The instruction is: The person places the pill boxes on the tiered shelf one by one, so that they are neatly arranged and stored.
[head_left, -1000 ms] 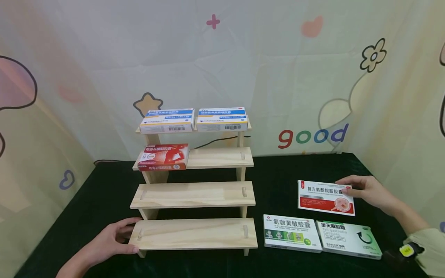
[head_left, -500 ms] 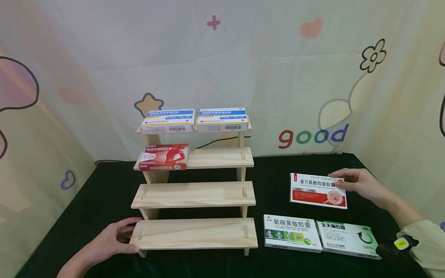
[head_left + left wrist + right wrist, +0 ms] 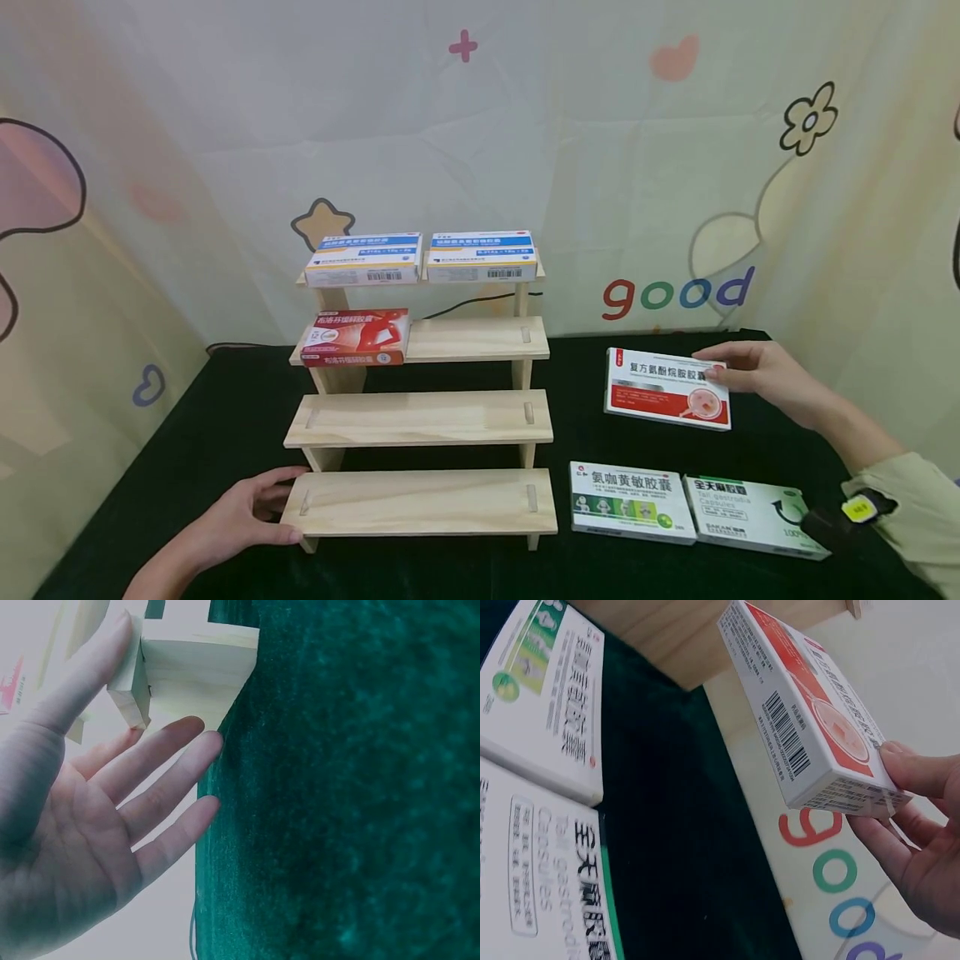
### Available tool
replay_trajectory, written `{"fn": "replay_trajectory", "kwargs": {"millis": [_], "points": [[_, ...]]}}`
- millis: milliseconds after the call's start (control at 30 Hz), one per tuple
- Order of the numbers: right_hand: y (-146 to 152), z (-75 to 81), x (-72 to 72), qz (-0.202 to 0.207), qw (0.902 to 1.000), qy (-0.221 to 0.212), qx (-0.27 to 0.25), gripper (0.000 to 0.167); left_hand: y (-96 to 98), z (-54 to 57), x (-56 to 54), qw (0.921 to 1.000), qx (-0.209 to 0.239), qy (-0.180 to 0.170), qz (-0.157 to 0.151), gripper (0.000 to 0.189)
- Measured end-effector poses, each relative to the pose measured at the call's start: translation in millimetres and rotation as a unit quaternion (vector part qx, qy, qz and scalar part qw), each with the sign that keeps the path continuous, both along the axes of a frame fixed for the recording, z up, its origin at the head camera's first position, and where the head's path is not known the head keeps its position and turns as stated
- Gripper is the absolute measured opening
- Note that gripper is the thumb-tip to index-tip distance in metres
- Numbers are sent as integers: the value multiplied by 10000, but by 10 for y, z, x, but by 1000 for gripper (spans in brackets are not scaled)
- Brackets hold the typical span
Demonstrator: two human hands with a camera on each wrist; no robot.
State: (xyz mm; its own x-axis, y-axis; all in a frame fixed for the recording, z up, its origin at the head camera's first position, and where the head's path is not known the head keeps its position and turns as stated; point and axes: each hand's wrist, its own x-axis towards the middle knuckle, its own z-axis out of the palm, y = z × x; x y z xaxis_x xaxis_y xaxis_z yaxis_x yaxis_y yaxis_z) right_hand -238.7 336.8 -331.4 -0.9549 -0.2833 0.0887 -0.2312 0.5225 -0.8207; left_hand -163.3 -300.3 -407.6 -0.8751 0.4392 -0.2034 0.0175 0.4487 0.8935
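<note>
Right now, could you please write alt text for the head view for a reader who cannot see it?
A person's right hand lifts a red-and-white medicine box above a dark green table, while the left hand rests against the bottom step of a four-step wooden rack holding three boxes.

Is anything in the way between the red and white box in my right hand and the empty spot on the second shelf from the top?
Nothing visible blocks it. The right hand holds the red and white box above the table, right of the wooden rack. The open shelf space beside the red box is bare.
</note>
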Motion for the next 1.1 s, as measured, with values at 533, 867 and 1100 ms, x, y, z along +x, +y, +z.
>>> {"fn": "replay_trajectory", "kwargs": {"millis": [533,867,1100], "points": [[-310,342,-106,366,9992,-148,-81,32,0,6,-5,9999,108,-45,-23,73],[-507,518,-147,591,9982,-37,-43,37,21,34,1,10000,-7,45,-2,75],[-650,579,-173,698,9975,-113,-95,35,19,32,4,10000,-7,77,-24,74]]}}
